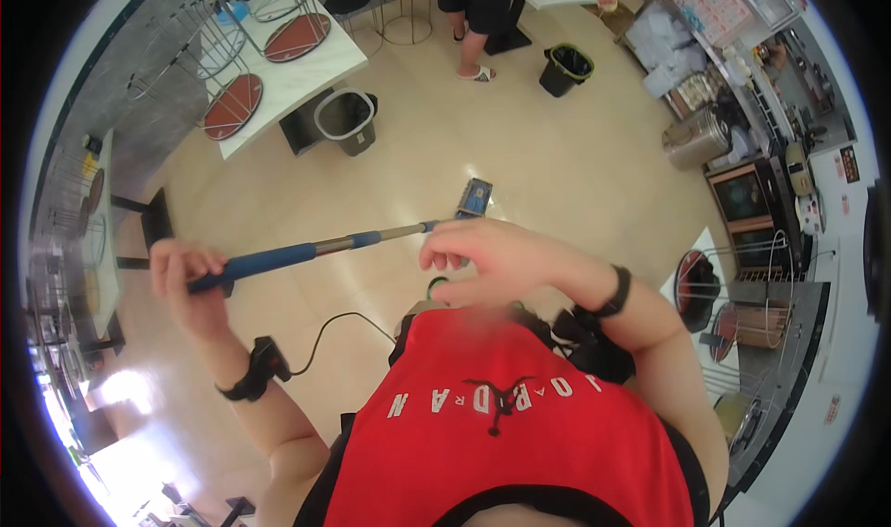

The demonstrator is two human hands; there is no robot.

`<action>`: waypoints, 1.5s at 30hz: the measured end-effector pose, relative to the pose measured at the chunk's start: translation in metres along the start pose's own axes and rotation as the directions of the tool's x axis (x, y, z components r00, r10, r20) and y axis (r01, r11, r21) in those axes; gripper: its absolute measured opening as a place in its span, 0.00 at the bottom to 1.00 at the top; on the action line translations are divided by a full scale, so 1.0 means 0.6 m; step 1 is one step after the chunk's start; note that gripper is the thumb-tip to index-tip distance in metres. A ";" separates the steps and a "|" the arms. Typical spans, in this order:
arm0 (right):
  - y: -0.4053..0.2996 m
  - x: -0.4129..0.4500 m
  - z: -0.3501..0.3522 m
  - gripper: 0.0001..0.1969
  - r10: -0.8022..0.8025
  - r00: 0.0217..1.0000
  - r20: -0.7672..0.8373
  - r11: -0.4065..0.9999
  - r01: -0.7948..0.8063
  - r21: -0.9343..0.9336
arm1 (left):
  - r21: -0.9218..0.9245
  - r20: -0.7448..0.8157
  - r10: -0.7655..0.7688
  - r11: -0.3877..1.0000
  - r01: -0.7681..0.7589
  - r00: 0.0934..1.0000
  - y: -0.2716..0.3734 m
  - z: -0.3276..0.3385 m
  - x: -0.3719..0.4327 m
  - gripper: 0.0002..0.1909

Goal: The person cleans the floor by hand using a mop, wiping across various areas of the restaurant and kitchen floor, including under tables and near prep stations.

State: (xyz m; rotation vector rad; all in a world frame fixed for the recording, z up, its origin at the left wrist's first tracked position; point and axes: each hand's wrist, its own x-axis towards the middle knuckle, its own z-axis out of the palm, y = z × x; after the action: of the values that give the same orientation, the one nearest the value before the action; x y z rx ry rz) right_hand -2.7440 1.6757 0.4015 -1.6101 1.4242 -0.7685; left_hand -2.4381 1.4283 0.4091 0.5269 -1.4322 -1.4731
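Note:
A long-handled floor mop [278, 261] slants away in front of me, with a blue foam grip and a metal telescopic pole. My left hand [189, 273] is wrapped around the grip's end, out to the left. The blue rectangular mop head [475, 197] rests on the beige floor [571, 179] ahead. My right hand [480, 252] hovers before my waist, thumb and curled fingers apart, with nothing seen in it. It overlaps the pole's far end in view; no contact can be made out. A small green ring-shaped thing [437, 287] shows partly behind its thumb.
A grey-rimmed bin [346, 120] stands beside a white table [327, 68] bearing upturned stools [233, 106]. Farther off are a black bin [566, 69] and a standing person [480, 19]. Kitchen equipment [745, 200] lines the right. A cable [334, 318] runs from my left wrist strap.

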 end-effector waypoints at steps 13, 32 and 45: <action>0.271 -0.117 0.141 0.19 0.464 0.878 0.119 0.878 -0.473 0.066 | 0.673 -0.379 -0.628 0.317 0.668 0.679 -0.028 -0.284 -0.035 0.10; 0.409 -0.395 0.053 0.16 0.780 0.439 -0.446 0.626 -0.523 0.579 | 0.857 0.427 -0.852 0.488 0.166 0.303 -0.677 0.549 -0.039 0.17; 0.507 -0.525 -0.017 0.17 0.827 0.188 -0.530 0.521 -0.613 0.595 | 0.740 0.456 -0.813 0.119 0.662 -0.363 -0.723 0.982 -0.091 0.11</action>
State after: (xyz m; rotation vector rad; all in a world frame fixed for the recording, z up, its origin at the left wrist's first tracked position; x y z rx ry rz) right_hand -2.9498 1.9802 0.1632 -0.0961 2.3206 -1.0105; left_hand -3.0545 1.6964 0.1149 1.1033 -2.1338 -3.2516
